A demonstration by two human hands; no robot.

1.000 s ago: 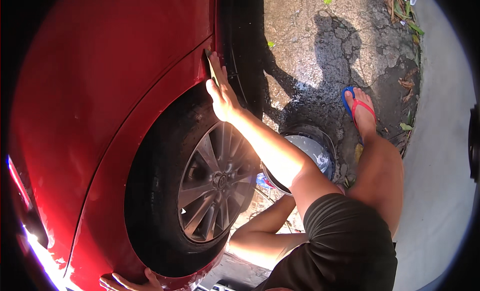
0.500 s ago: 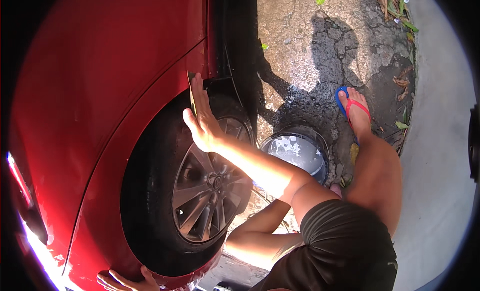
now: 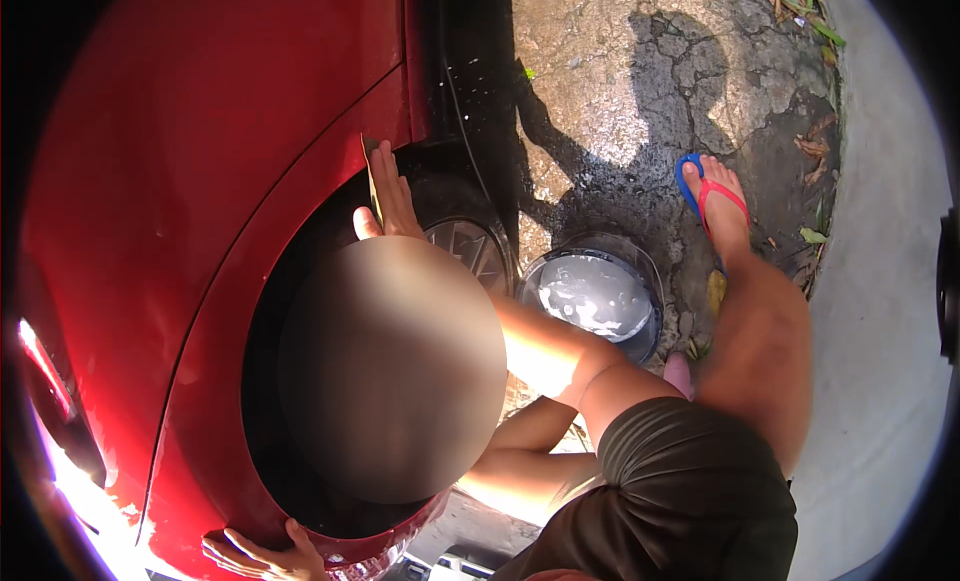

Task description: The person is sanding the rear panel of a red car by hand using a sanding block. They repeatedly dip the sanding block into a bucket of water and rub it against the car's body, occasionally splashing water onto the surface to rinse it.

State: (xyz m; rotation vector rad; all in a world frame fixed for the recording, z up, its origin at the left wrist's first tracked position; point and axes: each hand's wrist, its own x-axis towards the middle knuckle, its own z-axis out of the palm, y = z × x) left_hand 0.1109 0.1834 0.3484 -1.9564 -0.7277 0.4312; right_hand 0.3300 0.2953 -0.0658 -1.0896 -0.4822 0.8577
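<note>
My right hand point(image 3: 393, 203) is at the top of the red car's wheel arch, fingers straight and close together. Its palm presses a thin yellowish sheet point(image 3: 372, 177), perhaps sandpaper, edge-on against the arch rim. Lower down, my left hand point(image 3: 268, 556) lies with fingers spread on the red bodywork point(image 3: 185, 491) below the arch. A blurred patch hides most of the wheel; part of its tyre point(image 3: 440, 193) and grey spokes point(image 3: 470, 249) show beside my right wrist.
A bucket point(image 3: 645, 326) with whitish, foamy water stands right of the wheel on cracked concrete point(image 3: 590, 71). My foot wears a blue and red flip-flop point(image 3: 712, 193). A pale wall point(image 3: 890, 281) curves along the right, with fallen leaves point(image 3: 815, 146) at its base.
The view has shifted slightly. My right hand and the sheet have slid a little along the arch edge. My left hand stays on the bodywork. A blurred patch now covers the wheel.
</note>
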